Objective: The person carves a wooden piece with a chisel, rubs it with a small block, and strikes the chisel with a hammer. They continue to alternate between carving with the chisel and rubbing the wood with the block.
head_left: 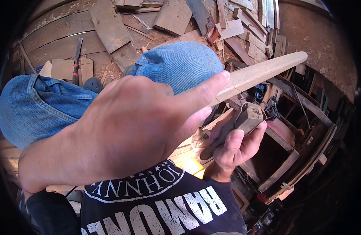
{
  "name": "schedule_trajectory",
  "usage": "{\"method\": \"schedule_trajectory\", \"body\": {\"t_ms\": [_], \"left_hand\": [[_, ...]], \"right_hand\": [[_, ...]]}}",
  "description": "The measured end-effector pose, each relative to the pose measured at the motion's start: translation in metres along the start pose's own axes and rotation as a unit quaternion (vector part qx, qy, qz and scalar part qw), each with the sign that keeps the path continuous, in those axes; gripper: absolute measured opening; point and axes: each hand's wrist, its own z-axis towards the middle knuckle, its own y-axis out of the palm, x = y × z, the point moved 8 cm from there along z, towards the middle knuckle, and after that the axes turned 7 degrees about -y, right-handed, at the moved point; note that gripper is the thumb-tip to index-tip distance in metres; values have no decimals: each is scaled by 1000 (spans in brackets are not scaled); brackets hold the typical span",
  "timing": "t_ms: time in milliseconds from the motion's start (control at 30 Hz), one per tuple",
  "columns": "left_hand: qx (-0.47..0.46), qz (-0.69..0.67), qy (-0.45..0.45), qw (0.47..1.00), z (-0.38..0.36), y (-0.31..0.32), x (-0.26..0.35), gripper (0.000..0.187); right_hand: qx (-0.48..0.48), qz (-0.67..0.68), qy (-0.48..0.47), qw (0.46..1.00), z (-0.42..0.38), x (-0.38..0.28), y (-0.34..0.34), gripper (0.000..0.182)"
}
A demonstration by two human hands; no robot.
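My left hand (133, 113) reaches across the view, closed around a long, pale wooden piece (262, 74) with a rounded, tapering far end. Its index finger lies stretched along the wood, while the grip on the near end is hidden behind the hand. Lower and to the right, my right hand (239, 149) pinches a small wooden block (251, 117). A thin dark sheet, apparently sandpaper, wraps around this block. The block is below the long piece, and a gap shows between them.
A handsaw (209, 29) with a reddish handle lies among boards and shavings ahead. At left is a long tool with a red-and-black handle (75, 70). A worn wooden frame (282, 156) stands at right, near a cable. My jeans-covered knees (184, 62) are below the boards.
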Motion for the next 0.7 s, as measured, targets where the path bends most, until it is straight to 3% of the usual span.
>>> {"method": "schedule_trajectory", "body": {"t_ms": [67, 333, 433, 567, 600, 700], "left_hand": [[7, -29, -2, 1000, 1, -1, 0, 48], [33, -79, 20, 996, 1, -3, -1, 46], [34, -78, 17, 996, 1, -5, -1, 46], [35, -65, 13, 997, 1, -5, -1, 45], [37, -64, 12, 997, 1, -6, -1, 45], [37, -59, 15, 997, 0, -4, -1, 45]], "right_hand": [[-56, -33, -26, 998, -1, 0, 3, 39], [-30, -110, -60, 992, 2, 2, 5, 45], [-67, -97, -66, 991, -1, 1, 10, 45], [-47, -91, -56, 993, -1, 1, 10, 47], [-99, -182, -142, 968, 4, -12, 16, 48], [-39, -106, -64, 992, 2, 0, 9, 48]]}}
